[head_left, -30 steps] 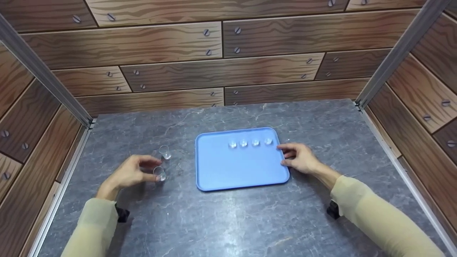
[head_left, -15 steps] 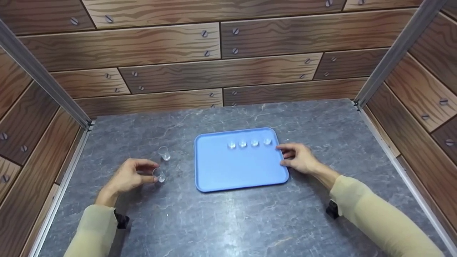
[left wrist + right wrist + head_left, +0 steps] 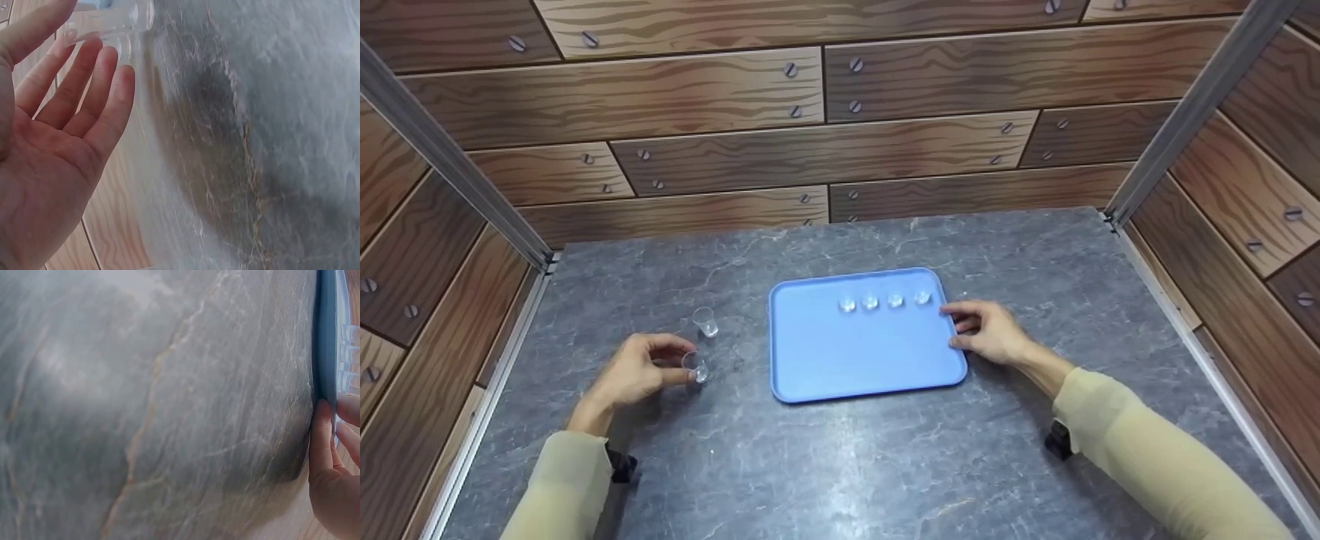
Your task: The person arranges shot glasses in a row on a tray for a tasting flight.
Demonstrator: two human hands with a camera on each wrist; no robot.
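At the left of the head view, my left hand (image 3: 641,371) pinches a small clear cup (image 3: 697,369) between thumb and fingers. That cup (image 3: 112,23) also shows at the top of the left wrist view, with the thumb and fingertips about it. Just behind it stands a second clear cup (image 3: 706,322), apart from the hand. My right hand (image 3: 990,334) holds the right edge of a blue tray (image 3: 862,352), thumb and fingers at the rim. The right wrist view shows the thumb against the outer wall of the tray (image 3: 327,343). Several clear cups (image 3: 871,301) stand in a row along the tray's far side.
A grey marbled tabletop (image 3: 750,465) lies under everything. Wood-patterned walls (image 3: 720,90) close in the back and sides, with metal posts (image 3: 1185,112) at the corners. Between the loose cups and the tray is a strip of tabletop.
My left hand has shifted slightly, its thumb and fingertips closer about the near cup. The right hand and the tray look unmoved. The head view has tilted a little.
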